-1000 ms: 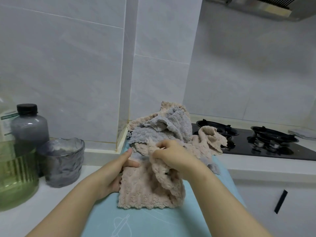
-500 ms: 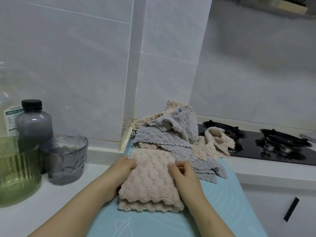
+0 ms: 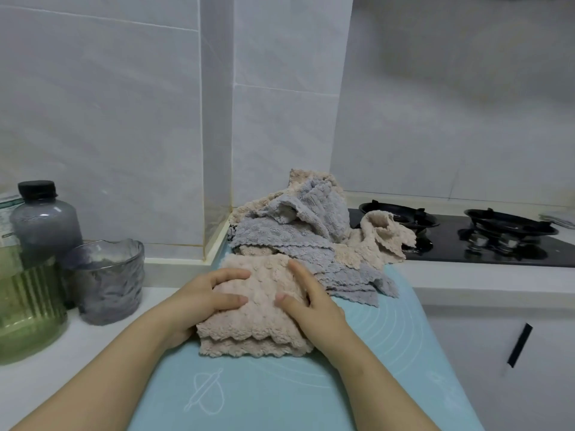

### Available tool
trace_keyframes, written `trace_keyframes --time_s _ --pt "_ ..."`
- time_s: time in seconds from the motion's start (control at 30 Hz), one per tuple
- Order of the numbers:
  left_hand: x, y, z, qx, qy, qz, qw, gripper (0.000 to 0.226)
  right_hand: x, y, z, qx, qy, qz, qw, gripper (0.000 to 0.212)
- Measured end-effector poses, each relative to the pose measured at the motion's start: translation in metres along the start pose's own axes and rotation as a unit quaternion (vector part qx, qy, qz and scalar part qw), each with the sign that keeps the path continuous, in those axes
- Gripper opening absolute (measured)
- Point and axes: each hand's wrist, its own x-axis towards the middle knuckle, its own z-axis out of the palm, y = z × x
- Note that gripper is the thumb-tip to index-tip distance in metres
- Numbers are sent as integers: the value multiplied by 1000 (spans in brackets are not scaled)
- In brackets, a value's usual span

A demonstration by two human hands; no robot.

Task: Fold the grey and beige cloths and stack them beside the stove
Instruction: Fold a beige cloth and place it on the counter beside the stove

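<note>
A folded beige cloth lies on the light blue mat in front of me. My left hand grips its left edge, fingers curled over the top. My right hand presses flat on its right side with straight fingers. Behind it lies a loose heap of cloths: a grey cloth on top and another beige cloth spilling toward the black stove.
Left on the white counter stand a dark-capped grey bottle, a grey glass bowl and a green ribbed glass jar. A tiled wall corner rises behind the heap. A white cabinet with a black handle is lower right.
The beige cloth, half lifted a second ago, has been folded over and laid flat. My right hand let go of its corner and now presses on it; my left hand moved onto its edge.
</note>
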Motion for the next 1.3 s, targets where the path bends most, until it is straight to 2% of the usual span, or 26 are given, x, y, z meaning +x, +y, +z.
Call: trace_keyframes --time_s 0.17,0.27,0.33,0.53,0.7,0.77,0.8,0.93,1.07,1.17,1.3 --pt "-1 1 0 -77 -24 7 997 61 4 2 -9 161 -39 -41 985 49" --pt "1 -1 -1 -81 -53 15 995 94 12 6 -10 210 -31 -23 977 47" --pt "4 -4 -1 -84 -55 10 995 107 18 9 -8 248 -8 11 969 45" --pt "3 -3 -2 -93 -21 2 995 108 21 9 -6 294 25 47 954 42" --pt "-3 18 5 -50 7 -56 997 109 12 -4 -22 265 -20 97 959 44" --pt "0 38 16 -23 -17 -65 997 103 11 -13 -45 253 -30 120 960 42" --pt "4 48 26 -12 -24 -65 998 92 11 -16 -62 253 -24 132 958 39" --pt "36 85 99 -32 -62 -95 993 48 2 -13 -145 261 27 184 947 33" --pt "66 126 207 -73 -71 -143 984 25 -25 5 -249 276 84 216 933 25" --pt "84 153 293 -75 -126 -145 979 29 -55 25 -330 266 92 226 933 36" --pt "106 176 397 -21 -240 -157 958 55 -90 57 -423 258 137 235 927 46"
